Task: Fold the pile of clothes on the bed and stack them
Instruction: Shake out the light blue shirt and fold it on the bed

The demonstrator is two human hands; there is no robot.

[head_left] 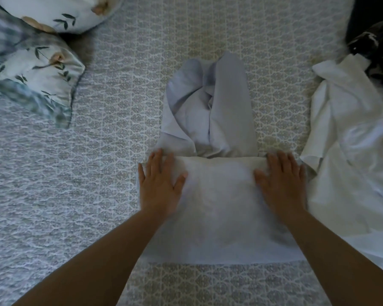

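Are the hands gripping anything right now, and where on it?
Nothing is gripped. The left hand and right hand lie flat, fingers spread, pressing the folded edge of the pale blue garment at its two sides.

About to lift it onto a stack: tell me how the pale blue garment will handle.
Probably floppy: the pale blue garment creases softly above the fold. Likely light, lying thin on the bedspread. The fold may spring open once the left hand and right hand lift.
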